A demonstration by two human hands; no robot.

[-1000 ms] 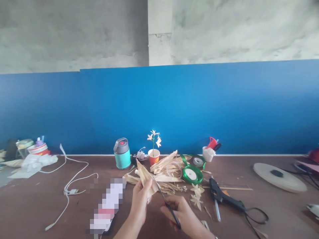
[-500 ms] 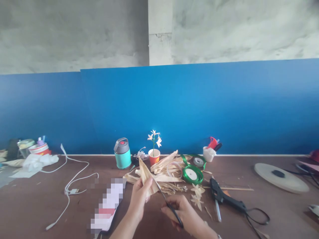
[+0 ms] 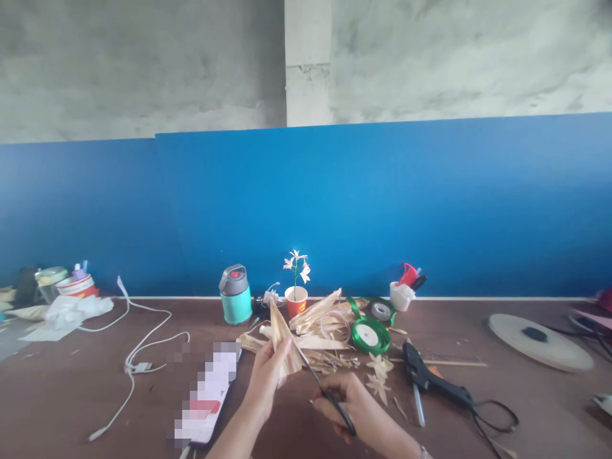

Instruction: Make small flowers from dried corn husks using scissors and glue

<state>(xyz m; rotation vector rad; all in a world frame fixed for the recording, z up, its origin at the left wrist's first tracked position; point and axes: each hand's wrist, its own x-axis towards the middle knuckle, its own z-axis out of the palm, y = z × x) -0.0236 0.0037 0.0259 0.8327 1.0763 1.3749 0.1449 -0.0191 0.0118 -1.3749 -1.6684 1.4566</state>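
Note:
Pinched in my left hand (image 3: pixel 268 375) is a dried corn husk (image 3: pixel 283 338), its pointed tip up. My right hand (image 3: pixel 349 401) grips black-handled scissors (image 3: pixel 329 396), whose blades lie against the husk's right edge. Behind my hands is a pile of dried husks (image 3: pixel 318 319). Two cut husk flowers (image 3: pixel 379 377) lie to the right of my right hand, near a roll of green ribbon (image 3: pixel 370 336). A red paper cup (image 3: pixel 296 301) at the back holds a stem with pale flowers (image 3: pixel 297 262).
A black glue gun (image 3: pixel 435 382) with its cord lies to the right. Left of my hands are a phone (image 3: pixel 210 398) and white cables (image 3: pixel 153 338). A teal flask (image 3: pixel 236 303) and a white pen cup (image 3: pixel 401 296) stand at the back. Farther right rests a round pale disc (image 3: pixel 540 342).
The husk has turned slightly more upright and moved a little to the right. The scissors and my right hand have shifted slightly.

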